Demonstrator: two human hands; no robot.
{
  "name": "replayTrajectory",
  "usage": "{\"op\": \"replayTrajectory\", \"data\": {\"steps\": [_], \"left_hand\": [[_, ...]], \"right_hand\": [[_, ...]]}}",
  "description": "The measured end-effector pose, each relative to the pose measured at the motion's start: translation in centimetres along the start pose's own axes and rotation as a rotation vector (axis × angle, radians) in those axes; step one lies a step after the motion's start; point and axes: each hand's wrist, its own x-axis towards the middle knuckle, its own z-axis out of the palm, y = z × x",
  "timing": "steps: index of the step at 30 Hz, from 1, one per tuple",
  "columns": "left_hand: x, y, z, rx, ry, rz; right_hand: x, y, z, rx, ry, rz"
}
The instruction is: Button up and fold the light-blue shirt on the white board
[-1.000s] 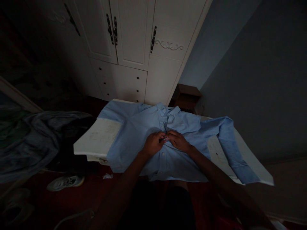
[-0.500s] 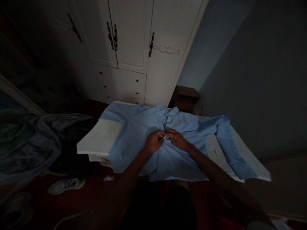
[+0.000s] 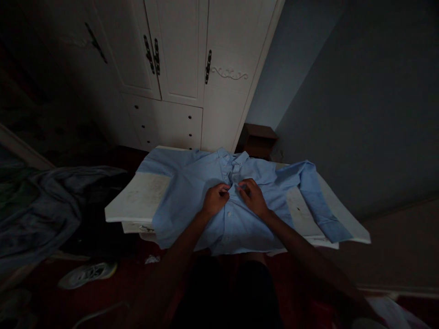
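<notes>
Dim room, red floor. Far left, a heap of grey cloth; in front of it, on the floor, a pale shoe. Next, a crumpled white scrap below the table's left end. Behind the table stands a white wardrobe, doors above, drawers below. Right of it, a low brown cabinet, then a grey-blue wall.

Table: long, white, darkly smudged on top, bare at its left end and in patches at right. A light blue shirt lies front up across it, collar at the far edge, hem at the near edge. Sleeve on the left runs along the far side; sleeve on the right is bent, cuff towards the near right corner.

Left hand at the shirt's front opening: fingers curled, tips narrow; cannot tell whether cloth is pinched. Right hand just across the opening, apart from the left: thumb and fingers narrow too, hold on cloth unclear.

Counts: one shirt, two shirt buttons plain below the hands, one table, one scrap, four dark wardrobe handles, six drawer knobs.
</notes>
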Motion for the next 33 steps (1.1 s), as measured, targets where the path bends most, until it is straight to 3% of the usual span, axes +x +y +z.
{"op": "replayTrajectory", "data": {"steps": [2,6,8,11,21,33], "left_hand": [[0.0,0.1,-0.1,0.013,0.008,0.003],[0.0,0.1,-0.1,-0.003,0.018,0.022],[0.0,0.0,-0.1,-0.020,0.021,0.016],[0.1,0.0,-0.1,-0.037,0.016,0.006],[0.2,-0.3,0.1,-0.058,0.011,0.023],[0.4,-0.6,0.2,-0.042,0.089,-0.003]], "right_hand": [[-0.2,-0.5,-0.3,0.053,-0.033,0.144],[0.2,-1.1,-0.3,0.322,-0.327,0.557],[0.6,-1.4,-0.1,0.451,-0.346,0.723],[1.2,-1.7,0.1,0.546,-0.323,0.843],[2.2,-1.9,0.1,0.495,-0.405,0.937],[1.7,-1.9,0.3,0.591,-0.362,0.912]]}}
